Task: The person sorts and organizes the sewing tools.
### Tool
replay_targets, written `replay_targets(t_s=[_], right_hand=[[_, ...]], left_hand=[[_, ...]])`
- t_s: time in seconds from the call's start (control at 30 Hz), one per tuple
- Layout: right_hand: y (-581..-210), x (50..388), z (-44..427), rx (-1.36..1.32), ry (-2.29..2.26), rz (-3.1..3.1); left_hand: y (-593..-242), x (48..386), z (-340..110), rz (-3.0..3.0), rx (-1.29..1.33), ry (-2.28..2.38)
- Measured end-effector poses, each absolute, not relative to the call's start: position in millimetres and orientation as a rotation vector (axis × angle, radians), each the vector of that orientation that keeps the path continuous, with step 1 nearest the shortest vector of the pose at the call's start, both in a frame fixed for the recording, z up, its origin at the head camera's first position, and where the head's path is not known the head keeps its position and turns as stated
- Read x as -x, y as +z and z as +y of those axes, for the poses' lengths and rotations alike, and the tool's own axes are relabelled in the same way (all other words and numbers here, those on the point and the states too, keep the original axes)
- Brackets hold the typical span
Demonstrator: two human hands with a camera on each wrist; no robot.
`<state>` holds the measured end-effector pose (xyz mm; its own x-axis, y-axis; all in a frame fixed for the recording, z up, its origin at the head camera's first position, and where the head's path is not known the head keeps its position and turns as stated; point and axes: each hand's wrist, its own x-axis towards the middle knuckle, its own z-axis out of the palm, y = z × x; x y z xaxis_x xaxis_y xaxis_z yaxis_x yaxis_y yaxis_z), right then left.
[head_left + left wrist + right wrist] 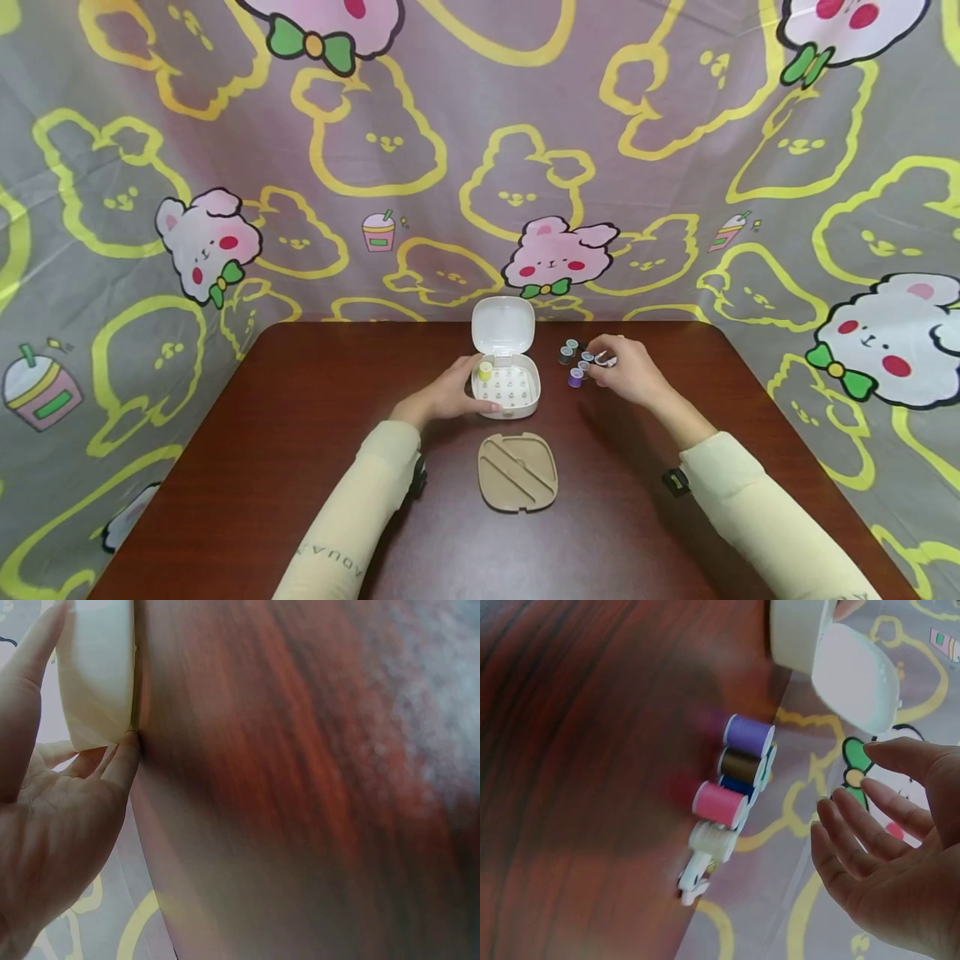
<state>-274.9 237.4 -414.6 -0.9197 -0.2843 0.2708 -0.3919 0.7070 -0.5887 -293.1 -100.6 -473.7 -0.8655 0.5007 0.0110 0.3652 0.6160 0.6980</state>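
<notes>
The open white box [528,403] stands on the table, with a yellow spool [485,372] at its back left among rows of small pegs. My left hand [450,392] grips the box's left side; the left wrist view shows the thumb and fingers [120,761] on its wall [97,682]. My right hand [628,371] is over the thread spools right of the box. In the right wrist view that hand [900,847] has parted, slightly bent fingers holding nothing, near purple [748,736], brown [740,766], pink [720,804] and white [712,840] spools.
A beige tray [517,492] with diagonal slots lies in front of the box. The box's lid [503,325] stands raised at the back. Beside the white spool is a small white object [695,879]. Patterned cloth [450,100] hangs behind the brown table [337,358].
</notes>
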Motion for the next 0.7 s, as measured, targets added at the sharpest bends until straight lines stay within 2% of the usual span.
replay_targets(t_s=[0.7], right_hand=[[-432,278,276,-0.389,1.002,-2.769]], left_hand=[[-476,294,-100,2.646,-0.695,1.108]])
